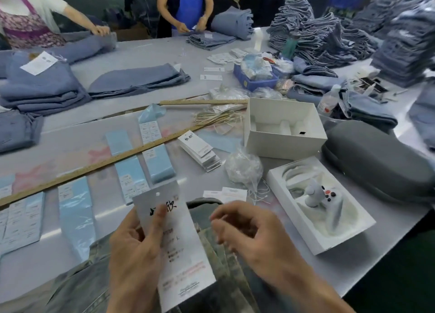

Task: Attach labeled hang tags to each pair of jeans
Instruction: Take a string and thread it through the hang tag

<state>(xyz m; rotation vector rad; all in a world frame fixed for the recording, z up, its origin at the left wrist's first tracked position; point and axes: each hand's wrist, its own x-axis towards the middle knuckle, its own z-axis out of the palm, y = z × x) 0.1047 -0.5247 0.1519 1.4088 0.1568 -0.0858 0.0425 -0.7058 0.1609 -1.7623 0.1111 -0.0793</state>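
Near, at centre: left hand (pixel 134 249) gripping a white hang tag (pixel 179 246), thumb pressed across its printed face, fingers curled behind. Tag upright, slightly tilted, punched hole near its far end. Right hand (pixel 249 230) just right of the tag, apart from it, fingers curled with tips drawn together; whether anything thin is pinched there, cannot tell. Beneath both hands, a pair of faded jeans (pixel 98 277) lying at the near edge of the table (pixel 353 277).

Left of centre: pale blue label sheets (pixel 131 171) laid out in rows, a long wooden ruler (pixel 113 162) running diagonally across them. Beyond the tag, a fanned stack of white hang tags (pixel 202 152), with a bundle of string (pixel 216 117) farther off. Right of that, a clear plastic bag (pixel 243 166), an open white box (pixel 284 129), a white tray holding a game controller (pixel 322 199), and a grey case (pixel 376 162) at far right.

Far side: folded jeans stacks (pixel 42 86), a blue bin (pixel 254 77), and two other persons (pixel 186 6) handling denim.
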